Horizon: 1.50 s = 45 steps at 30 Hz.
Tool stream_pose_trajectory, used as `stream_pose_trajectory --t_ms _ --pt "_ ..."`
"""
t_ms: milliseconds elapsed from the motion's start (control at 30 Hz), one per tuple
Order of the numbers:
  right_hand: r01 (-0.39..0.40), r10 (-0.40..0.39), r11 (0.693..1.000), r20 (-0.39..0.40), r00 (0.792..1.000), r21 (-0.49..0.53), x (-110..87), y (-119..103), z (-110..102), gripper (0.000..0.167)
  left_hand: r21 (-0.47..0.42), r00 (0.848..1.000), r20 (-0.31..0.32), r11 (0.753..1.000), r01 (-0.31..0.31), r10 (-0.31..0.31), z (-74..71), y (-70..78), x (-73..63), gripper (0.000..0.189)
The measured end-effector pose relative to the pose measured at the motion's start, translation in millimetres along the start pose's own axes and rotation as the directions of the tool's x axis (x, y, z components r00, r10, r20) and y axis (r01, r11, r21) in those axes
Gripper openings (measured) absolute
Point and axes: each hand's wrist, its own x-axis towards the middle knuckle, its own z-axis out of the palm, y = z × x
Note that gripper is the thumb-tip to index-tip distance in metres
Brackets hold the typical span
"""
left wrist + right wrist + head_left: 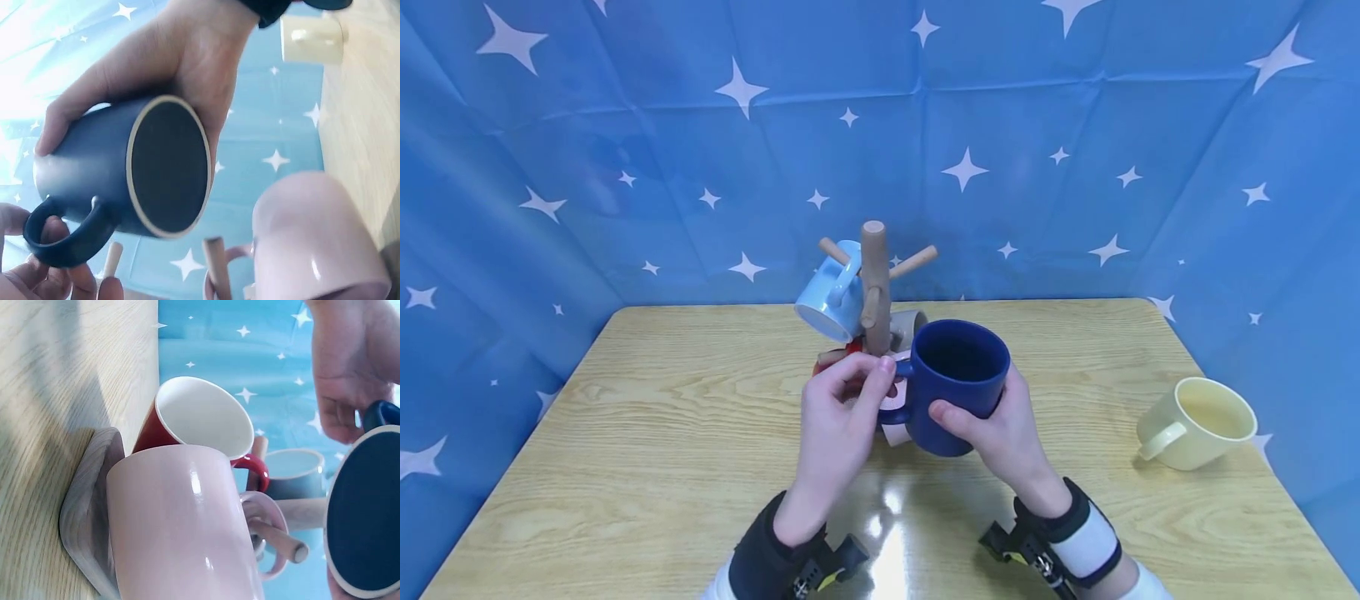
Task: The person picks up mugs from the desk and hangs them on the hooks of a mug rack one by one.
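My right hand (1011, 437) grips the body of a dark blue mug (951, 417), thumb across its near side. The mug is held above the table, its mouth up. At its handle (78, 240), my left hand (838, 412) pinches with thumb and fingers. Just behind is a wooden mug tree (874, 292). A light blue mug (823, 296) hangs tilted on its upper left. Lower down, a pink mug (178, 519) hangs with its handle round a peg (281, 540), beside a red mug (153, 431). A grey mug (906, 325) is partly hidden behind the blue one.
A pale yellow mug (1198, 425) stands upright on the wooden table (647, 450) at the right. One upper peg (915, 261) points right and carries no mug. The tree's base (87, 519) shows beneath the pink mug. A blue star-patterned curtain (887, 150) surrounds the table.
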Motion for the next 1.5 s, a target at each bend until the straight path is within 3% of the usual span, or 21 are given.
stream_pose_trajectory --t_ms 200,567,733,900,967,1133,1267,1500 --pt "-0.028 0.028 1.000 -0.014 0.999 0.000 0.1 -2.2 -2.2 0.068 0.069 0.994 -0.064 0.994 -0.084 0.089 -7.7 0.8 1.1 0.014" --pt "-0.103 0.103 0.995 -0.041 0.994 -0.016 0.4 -6.7 -7.1 0.067 0.055 0.985 -0.117 0.991 -0.121 0.127 -12.3 2.3 2.3 0.015" --pt "-0.140 0.141 0.990 -0.055 0.989 0.012 1.0 -5.9 -8.5 0.066 0.076 0.964 -0.164 0.977 -0.200 0.210 -18.2 0.7 2.1 0.012" --pt "-0.167 0.169 0.985 -0.057 0.984 0.048 1.9 -6.3 -9.8 0.066 0.097 0.920 -0.215 0.944 -0.315 0.328 -24.5 4.0 12.5 0.016" --pt "-0.175 0.178 0.983 -0.061 0.982 0.054 2.8 -7.9 -10.5 0.065 0.073 0.909 -0.243 0.941 -0.331 0.339 -26.5 6.8 21.0 0.022" --pt "-0.177 0.180 0.983 -0.057 0.982 0.055 3.2 -9.2 -12.1 0.065 0.021 0.919 -0.255 0.952 -0.305 0.300 -34.2 16.7 46.2 0.025" --pt "-0.177 0.179 0.983 -0.048 0.983 0.047 3.4 -10.5 -12.9 0.065 0.031 0.932 -0.212 0.955 -0.295 0.295 -38.5 22.3 63.3 0.024" --pt "-0.197 0.199 0.979 -0.046 0.979 0.053 3.9 -13.4 -13.4 0.065 0.046 0.961 -0.122 0.969 -0.243 0.247 -34.7 17.9 83.9 0.032"
